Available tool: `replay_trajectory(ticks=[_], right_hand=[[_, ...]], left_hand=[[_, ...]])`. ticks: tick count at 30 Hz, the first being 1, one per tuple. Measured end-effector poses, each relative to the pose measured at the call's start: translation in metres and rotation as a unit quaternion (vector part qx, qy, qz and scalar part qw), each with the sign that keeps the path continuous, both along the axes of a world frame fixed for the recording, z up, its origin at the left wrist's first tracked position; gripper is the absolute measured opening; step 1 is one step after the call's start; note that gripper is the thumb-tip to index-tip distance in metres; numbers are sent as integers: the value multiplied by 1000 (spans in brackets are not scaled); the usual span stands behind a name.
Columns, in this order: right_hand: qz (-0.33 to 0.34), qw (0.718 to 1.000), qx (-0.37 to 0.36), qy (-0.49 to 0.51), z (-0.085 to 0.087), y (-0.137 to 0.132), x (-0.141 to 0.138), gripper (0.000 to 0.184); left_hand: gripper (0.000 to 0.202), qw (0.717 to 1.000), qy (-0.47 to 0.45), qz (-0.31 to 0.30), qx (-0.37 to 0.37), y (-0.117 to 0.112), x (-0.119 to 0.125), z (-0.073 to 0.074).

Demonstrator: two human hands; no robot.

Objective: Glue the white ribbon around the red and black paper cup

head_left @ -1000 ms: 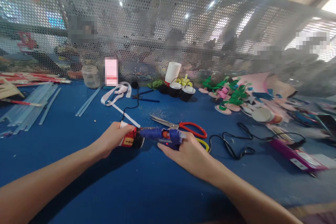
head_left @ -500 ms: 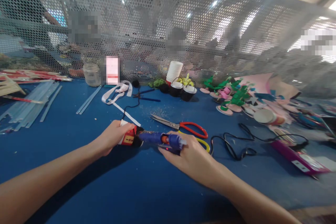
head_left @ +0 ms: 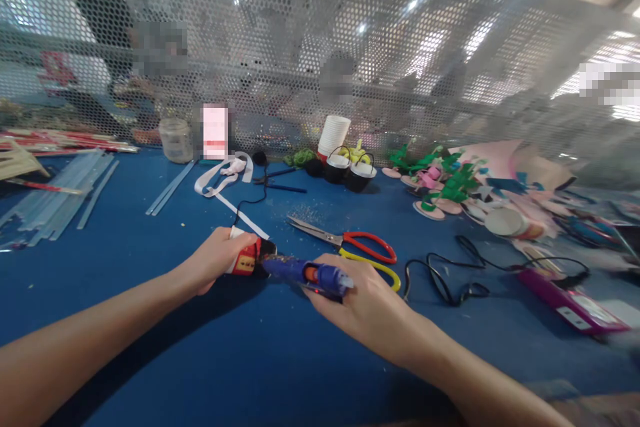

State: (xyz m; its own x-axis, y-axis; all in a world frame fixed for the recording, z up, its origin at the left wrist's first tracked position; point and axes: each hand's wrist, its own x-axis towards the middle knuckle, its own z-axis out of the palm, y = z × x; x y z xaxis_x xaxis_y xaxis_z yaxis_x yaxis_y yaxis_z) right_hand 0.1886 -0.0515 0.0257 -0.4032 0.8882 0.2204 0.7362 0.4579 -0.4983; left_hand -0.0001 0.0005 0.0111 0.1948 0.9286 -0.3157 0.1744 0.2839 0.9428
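Note:
My left hand (head_left: 217,259) is closed around a small paper cup (head_left: 246,259) with a red printed side and a black end, held on its side above the blue table. A black cord runs from the cup toward the back. My right hand (head_left: 360,300) grips a blue hot glue gun (head_left: 320,275), its nozzle end at the cup's black end; whether they touch I cannot tell. The gun's trigger is hidden by my fingers. Just behind my right hand lie open scissors (head_left: 340,238) with one red and one yellow handle.
Clear glue sticks (head_left: 70,197) lie at left, near a jar (head_left: 176,140). White ribbon (head_left: 207,185), small black buckets (head_left: 361,175) and stacked paper cups (head_left: 333,137) stand behind. Green and pink crafts (head_left: 440,187), a black cable (head_left: 440,273) and a purple power strip (head_left: 573,300) are at right.
The glue gun has shifted slightly, its nozzle end a little nearer the left hand. Both hands keep their grips. Behind the mesh, a person has moved.

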Motion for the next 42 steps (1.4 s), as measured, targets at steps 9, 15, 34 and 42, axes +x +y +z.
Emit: replay_trajectory(ticks=[9,15,34,42], right_hand=[[-8,1000,5,6,-1,1,2,8],[-26,999,26,22,1,2,3,8],[-31,999,17,19,5,2,5,8],[-7,1000,1,-1,4,0,4,7]], left_hand=[[25,1000,-3,-12,8,-2,0,0],[22,999,9,-32,29,-2,0,-2],[21,996,43,-47,57,-1,0,-6],[22,998,26,-35,35,-2,2,-3]])
